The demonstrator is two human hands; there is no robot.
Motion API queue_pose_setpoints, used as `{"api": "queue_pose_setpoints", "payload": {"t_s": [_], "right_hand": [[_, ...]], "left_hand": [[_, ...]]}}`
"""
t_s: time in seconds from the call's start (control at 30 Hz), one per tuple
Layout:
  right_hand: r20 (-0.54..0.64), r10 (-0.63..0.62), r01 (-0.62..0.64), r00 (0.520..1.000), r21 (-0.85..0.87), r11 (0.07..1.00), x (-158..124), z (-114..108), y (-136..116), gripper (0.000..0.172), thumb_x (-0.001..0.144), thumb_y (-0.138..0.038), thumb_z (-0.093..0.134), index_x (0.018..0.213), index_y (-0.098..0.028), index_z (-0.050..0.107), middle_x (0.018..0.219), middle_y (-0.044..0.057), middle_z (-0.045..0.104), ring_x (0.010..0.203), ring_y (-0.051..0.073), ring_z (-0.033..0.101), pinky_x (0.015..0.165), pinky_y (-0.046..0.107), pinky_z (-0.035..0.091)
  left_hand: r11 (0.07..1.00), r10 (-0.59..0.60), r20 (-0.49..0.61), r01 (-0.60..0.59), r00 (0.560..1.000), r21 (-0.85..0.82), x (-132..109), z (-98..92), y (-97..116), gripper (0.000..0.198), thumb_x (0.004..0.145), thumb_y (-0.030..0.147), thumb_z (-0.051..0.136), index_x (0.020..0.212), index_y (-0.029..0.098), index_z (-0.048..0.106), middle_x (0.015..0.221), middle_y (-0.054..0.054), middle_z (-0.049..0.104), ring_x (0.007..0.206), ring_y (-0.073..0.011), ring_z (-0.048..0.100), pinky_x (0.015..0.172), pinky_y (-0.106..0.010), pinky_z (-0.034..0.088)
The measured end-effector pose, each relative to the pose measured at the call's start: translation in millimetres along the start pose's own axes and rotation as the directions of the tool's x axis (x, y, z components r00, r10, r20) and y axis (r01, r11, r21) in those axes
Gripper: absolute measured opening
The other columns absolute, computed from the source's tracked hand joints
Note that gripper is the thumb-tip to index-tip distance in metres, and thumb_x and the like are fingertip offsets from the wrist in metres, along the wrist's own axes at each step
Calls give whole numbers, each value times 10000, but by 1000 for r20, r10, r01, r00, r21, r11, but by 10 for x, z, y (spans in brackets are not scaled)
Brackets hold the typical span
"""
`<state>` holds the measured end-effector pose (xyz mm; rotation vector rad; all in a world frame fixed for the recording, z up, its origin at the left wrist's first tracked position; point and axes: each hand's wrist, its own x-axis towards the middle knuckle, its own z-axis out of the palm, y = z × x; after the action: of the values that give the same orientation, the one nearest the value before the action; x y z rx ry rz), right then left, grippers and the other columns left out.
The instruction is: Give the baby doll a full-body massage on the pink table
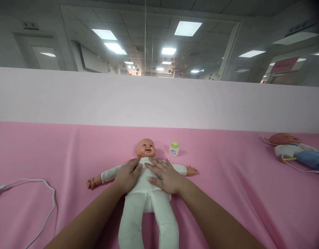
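A baby doll (146, 204) in a white suit lies on its back on the pink cloth (227, 180), head away from me and arms spread. My left hand (128, 175) rests flat on the left side of its chest, fingers stretched out. Over the right side of the chest lies my right hand (165, 175), also flat with fingers extended. The fingertips of both hands nearly meet below the doll's chin. Neither hand holds anything.
A small white bottle with a green cap (174, 149) stands beside the doll's head. A second doll in blue (297, 152) lies at the far right with a cable. A white cable (42, 193) loops at the left. A pale partition wall (159, 100) rises behind.
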<state>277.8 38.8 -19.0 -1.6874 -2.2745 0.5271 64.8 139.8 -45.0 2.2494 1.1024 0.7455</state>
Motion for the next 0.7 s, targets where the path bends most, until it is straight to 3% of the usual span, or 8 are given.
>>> {"api": "queue_pose_setpoints", "payload": {"t_s": [0.17,0.3,0.47,0.57,0.7], "right_hand": [[-26,55,-56,998,-34,998,10,10,93,784,1008,-757,306,1668,-358,163,1756,16,92,1623,309,78,1275,616,-32],[-53,163,-166,985,-67,984,-17,7,173,849,998,-776,270,1678,-281,156,1746,89,153,1607,329,166,1266,643,5],[-95,285,-294,954,-107,950,-36,-14,306,897,979,-800,263,1660,-217,267,1708,144,282,1577,393,236,1248,671,32],[-119,288,-300,950,-98,949,-71,-69,338,802,994,-758,313,1623,-264,362,1666,136,385,1548,409,297,1225,699,50],[-103,324,-330,941,-55,942,-179,-228,394,596,993,-684,422,1440,-327,589,1460,107,636,1386,398,520,1189,702,138]], "left_hand": [[999,16,-14,-15,1000,30,-8,15,-13,611,1015,523,413,1458,132,568,1533,-158,571,1418,-317,527,1204,-485,385],[999,22,-10,-21,1000,46,-18,-16,-17,607,1017,515,414,1458,128,570,1524,-150,581,1411,-309,535,1204,-460,390],[993,61,-47,-55,997,102,-3,-57,-21,512,993,314,392,1426,150,609,1451,-119,646,1351,-290,587,1170,-428,428],[988,72,-53,-64,996,139,26,-105,-78,523,924,197,394,1384,169,641,1429,-100,664,1336,-273,596,1155,-405,437],[966,21,-13,-17,1000,258,64,-275,-173,556,811,151,467,1321,228,677,1405,-88,685,1322,-294,601,1124,-426,444]]}}
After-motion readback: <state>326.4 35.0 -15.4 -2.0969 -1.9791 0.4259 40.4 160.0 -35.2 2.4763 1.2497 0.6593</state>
